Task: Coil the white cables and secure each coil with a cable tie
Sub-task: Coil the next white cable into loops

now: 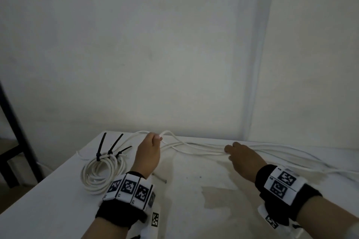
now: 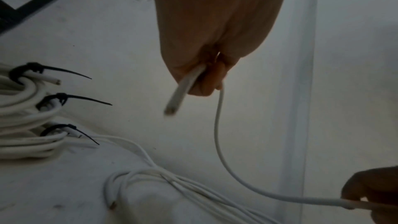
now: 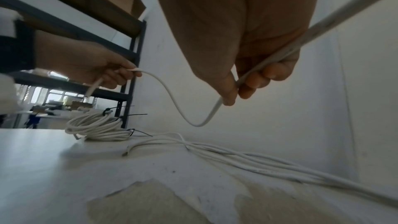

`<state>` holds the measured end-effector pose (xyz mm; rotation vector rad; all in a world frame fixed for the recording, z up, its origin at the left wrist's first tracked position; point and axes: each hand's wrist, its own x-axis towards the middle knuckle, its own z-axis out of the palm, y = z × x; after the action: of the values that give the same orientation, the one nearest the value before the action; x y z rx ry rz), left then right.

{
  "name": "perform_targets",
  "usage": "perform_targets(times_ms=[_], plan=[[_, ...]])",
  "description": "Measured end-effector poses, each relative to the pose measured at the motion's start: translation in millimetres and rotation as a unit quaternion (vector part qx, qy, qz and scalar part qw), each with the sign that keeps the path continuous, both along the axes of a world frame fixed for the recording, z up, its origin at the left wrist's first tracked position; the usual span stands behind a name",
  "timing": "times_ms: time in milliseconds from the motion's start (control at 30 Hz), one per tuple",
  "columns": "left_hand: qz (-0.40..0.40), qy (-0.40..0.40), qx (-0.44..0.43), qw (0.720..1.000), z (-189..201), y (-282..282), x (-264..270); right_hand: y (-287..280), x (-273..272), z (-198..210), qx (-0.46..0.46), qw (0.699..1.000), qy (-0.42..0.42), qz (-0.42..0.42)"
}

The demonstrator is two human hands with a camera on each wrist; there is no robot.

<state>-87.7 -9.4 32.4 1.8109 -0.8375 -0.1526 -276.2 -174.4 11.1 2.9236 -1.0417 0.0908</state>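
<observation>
A loose white cable (image 1: 174, 137) hangs between my two hands above the white table (image 1: 194, 200). My left hand (image 1: 153, 141) grips it near its cut end (image 2: 172, 108), which sticks out below the fist. My right hand (image 1: 230, 151) pinches the same cable (image 3: 183, 113) farther right between thumb and fingers (image 3: 254, 83). Several more loose white cables (image 3: 247, 157) lie along the table's back edge. A stack of finished white coils (image 1: 103, 169) sits at the left, bound with three black cable ties (image 1: 114, 145).
A white wall (image 1: 174, 54) rises right behind the table. A dark metal shelf rack (image 3: 129, 54) stands left of the table, with cardboard boxes on it. The table's front half shows brownish stains (image 1: 219, 196). A small dark object (image 1: 161, 178) lies near my left wrist.
</observation>
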Motion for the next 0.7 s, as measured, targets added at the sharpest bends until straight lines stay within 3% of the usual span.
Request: perform_targets(times_ms=[167, 400, 567, 700], plan=[[-0.022, 0.060, -0.009, 0.998, -1, 17, -19, 26, -38, 12, -0.197, 0.977, -0.046, 0.072], [-0.087, -0.006, -0.016, 0.996, 7, 16, -56, 48, -84, 17, -0.227, 0.960, -0.022, 0.164], [-0.150, -0.023, 0.007, 0.988, 11, 7, -86, 58, -108, 28, -0.294, 0.911, -0.111, 0.267], [-0.195, -0.029, 0.016, 0.980, 13, 0, -115, 63, -115, 38, -0.251, 0.910, -0.176, 0.278]])
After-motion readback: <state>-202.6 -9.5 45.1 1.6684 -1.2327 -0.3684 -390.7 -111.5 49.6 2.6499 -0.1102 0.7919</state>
